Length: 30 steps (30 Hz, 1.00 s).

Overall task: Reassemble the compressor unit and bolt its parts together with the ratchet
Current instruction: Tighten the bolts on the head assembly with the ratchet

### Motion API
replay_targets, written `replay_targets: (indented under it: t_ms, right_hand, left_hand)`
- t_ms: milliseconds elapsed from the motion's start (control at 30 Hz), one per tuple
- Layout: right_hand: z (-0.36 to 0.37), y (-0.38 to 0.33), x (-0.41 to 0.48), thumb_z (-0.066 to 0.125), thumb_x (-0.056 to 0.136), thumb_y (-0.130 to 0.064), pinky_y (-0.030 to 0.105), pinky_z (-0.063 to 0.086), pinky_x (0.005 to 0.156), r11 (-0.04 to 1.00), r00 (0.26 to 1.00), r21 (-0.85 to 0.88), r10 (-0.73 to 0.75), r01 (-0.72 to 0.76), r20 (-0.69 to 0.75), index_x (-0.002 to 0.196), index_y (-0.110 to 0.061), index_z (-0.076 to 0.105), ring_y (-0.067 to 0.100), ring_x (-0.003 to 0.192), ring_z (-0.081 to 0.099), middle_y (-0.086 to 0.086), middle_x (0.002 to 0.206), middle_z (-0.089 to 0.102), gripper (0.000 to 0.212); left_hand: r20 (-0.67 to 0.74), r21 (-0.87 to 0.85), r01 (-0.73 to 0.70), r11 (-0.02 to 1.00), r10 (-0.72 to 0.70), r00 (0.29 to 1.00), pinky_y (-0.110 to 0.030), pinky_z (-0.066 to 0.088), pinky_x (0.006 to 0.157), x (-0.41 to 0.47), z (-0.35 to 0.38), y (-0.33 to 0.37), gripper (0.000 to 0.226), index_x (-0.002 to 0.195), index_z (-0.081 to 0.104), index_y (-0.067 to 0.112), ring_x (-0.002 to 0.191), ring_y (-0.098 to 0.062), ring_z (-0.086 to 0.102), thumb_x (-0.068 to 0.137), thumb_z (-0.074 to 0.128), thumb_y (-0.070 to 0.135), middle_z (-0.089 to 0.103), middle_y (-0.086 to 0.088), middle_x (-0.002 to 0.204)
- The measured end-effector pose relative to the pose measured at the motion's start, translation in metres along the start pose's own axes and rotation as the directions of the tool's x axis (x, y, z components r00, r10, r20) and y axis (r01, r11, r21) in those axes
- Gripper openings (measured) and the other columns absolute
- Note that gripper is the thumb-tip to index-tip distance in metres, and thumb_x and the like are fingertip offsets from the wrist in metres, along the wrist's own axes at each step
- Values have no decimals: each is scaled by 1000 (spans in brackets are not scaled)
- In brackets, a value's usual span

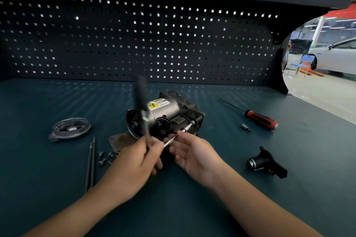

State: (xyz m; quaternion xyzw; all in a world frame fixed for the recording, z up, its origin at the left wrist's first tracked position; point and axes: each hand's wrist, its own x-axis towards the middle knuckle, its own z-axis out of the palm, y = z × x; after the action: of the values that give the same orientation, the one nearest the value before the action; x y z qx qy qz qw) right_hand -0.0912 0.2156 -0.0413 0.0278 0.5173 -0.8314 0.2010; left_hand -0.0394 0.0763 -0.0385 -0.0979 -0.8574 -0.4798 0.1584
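Compressor unit lies on its side in the middle of the bench, just beyond your hands. Your left hand grips the ratchet, whose blurred black handle points up in front of the unit. Your right hand is relaxed, palm up, with its fingers loose beside a silver extension bar. Loose bolts lie at the left.

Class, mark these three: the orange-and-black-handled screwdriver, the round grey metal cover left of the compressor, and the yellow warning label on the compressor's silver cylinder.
Orange-and-black-handled screwdriver point(257, 117): head view, on its handle.
Round grey metal cover point(70, 129): head view, on its domed centre.
Yellow warning label point(158, 104): head view, on its middle.
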Motion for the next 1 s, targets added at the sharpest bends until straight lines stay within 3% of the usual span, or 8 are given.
replay_targets:
  t_ms: [67,167,300,467,633,767,933,1000]
  right_hand:
    - [2,-2,-1,53,92,-13,13,39,40,1000,1000,9,-11,11,-7,85,-6,63,5,43,55,0,65,70,14]
    - [3,-1,-1,56,91,-9,11,36,39,1000,998,10,-28,29,-50,79,-6,62,2,38,47,0,59,67,14]
    - [4,2,1,58,90,-9,11,37,40,998,995,-41,-60,56,-85,75,-5,63,1,37,45,0,58,66,16]
    - [3,3,1,58,90,-13,25,50,68,999,999,12,-29,29,-36,86,-1,66,11,56,52,9,80,67,15]
    - [5,0,-3,54,93,-13,14,37,38,1000,999,8,-9,10,-45,81,-7,62,6,39,49,1,62,66,15]
    - [4,-1,-3,55,93,-14,14,38,38,999,999,-49,-12,10,-51,82,-9,62,4,38,49,-3,56,64,14]
    - [6,1,0,57,91,-13,14,38,40,997,994,-74,-28,20,-103,78,-8,62,2,36,44,-1,58,65,14]
    - [7,1,0,57,91,-15,15,40,44,998,996,-60,-30,25,-88,77,-8,62,3,38,44,-1,58,65,17]
  left_hand:
    - [111,-385,311,869,-291,950,-28,48,57,7,-1,2,31,86,54,10,46,-11,57,96,38,35,65,-3,56]
    - [172,-441,416,796,-379,909,-22,46,50,11,-5,-2,37,85,53,7,43,-11,54,95,38,38,64,-4,55]
    - [10,154,-58,986,57,998,-21,40,64,6,-8,-12,15,80,50,24,55,-1,56,93,49,30,61,9,59]
    - [143,683,-390,618,410,901,-23,39,70,-6,-5,-10,28,90,60,23,60,-8,59,84,38,39,59,14,71]
    - [-10,-35,8,999,-9,1000,-13,40,62,-1,1,-5,19,89,55,21,60,-5,60,95,42,33,65,7,66]
    - [160,-503,380,776,-349,923,-30,46,66,4,-1,-1,32,94,58,6,50,-13,60,94,41,33,67,-4,61]
    - [15,167,-88,982,87,996,-23,42,69,-3,-4,-7,9,96,52,24,65,-2,59,93,47,30,63,8,68]
    - [143,624,-386,679,386,911,-23,45,66,-4,-6,-10,23,102,48,27,70,-7,62,83,59,32,59,12,74]
